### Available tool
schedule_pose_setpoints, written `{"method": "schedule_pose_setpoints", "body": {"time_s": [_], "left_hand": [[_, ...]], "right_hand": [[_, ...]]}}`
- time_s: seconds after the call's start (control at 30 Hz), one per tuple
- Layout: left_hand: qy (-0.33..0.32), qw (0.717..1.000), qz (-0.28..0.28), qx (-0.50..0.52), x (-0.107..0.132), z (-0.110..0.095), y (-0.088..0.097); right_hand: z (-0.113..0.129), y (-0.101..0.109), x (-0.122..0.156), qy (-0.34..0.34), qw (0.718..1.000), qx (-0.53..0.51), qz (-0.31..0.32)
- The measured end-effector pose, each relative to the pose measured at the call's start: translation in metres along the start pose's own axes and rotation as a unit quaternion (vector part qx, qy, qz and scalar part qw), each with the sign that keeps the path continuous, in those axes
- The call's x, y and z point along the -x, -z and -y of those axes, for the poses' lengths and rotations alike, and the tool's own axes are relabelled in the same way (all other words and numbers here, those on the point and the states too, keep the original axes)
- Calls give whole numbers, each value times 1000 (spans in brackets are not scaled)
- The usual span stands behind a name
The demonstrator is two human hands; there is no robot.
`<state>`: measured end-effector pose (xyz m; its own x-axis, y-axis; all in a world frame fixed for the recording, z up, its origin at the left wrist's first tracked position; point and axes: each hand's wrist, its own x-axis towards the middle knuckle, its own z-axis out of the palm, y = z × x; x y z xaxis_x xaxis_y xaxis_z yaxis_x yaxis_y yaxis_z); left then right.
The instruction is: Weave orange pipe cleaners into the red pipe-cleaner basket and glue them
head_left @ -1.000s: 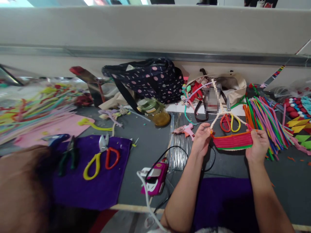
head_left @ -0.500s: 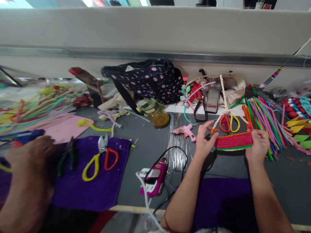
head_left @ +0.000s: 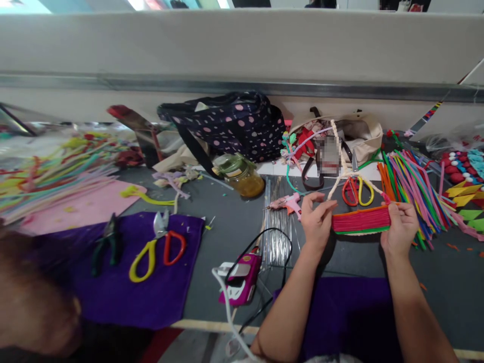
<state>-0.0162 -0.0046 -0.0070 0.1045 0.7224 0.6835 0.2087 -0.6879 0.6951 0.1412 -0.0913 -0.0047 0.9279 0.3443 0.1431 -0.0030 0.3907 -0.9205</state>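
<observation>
Between my two hands stretches a pink panel of pipe cleaners (head_left: 361, 221) with orange along its top edge and green and cream along the bottom. A cream twisted pipe-cleaner stem (head_left: 336, 146) rises from it and forks down to both ends. My left hand (head_left: 316, 219) pinches the panel's left end between thumb and fingers. At the right end, my right hand (head_left: 400, 224) grips it with curled fingers. Just behind the panel lie scissors (head_left: 357, 191) with a red and a yellow handle. A pink glue gun (head_left: 287, 204) lies beside my left hand.
Loose pipe cleaners (head_left: 412, 196) in many colours lie at the right. A glass jar (head_left: 244, 176), a dotted bag (head_left: 234, 126) and a magenta device with cables (head_left: 242, 282) are nearer the middle. A co-worker's blurred arm (head_left: 34, 297) is at left, by pliers (head_left: 108, 247) on purple cloth.
The panel and my left hand have shifted slightly left, and the cream stem's top has tipped left. The co-worker's hand has drawn back towards the lower left.
</observation>
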Motion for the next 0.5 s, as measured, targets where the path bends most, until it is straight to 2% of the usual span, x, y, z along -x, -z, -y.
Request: {"method": "schedule_pose_setpoints", "body": {"time_s": [0.1, 0.2, 0.3, 0.37, 0.5], "left_hand": [[63, 994, -37, 85, -2, -3, -1], [160, 963, -50, 213, -4, -2, -2], [288, 902, -48, 318, -6, 2, -2], [354, 860, -27, 366, -7, 5, -2], [419, 779, 35, 465, -11, 7, 2]], "right_hand": [[-3, 0, -1, 5, 1000, 10, 1], [-3, 1, -1, 5, 1000, 8, 2], [-2, 1, -2, -2, 1000, 4, 3], [-1, 0, -2, -5, 1000, -1, 5], [0, -1, -1, -6, 1000, -10, 12]]}}
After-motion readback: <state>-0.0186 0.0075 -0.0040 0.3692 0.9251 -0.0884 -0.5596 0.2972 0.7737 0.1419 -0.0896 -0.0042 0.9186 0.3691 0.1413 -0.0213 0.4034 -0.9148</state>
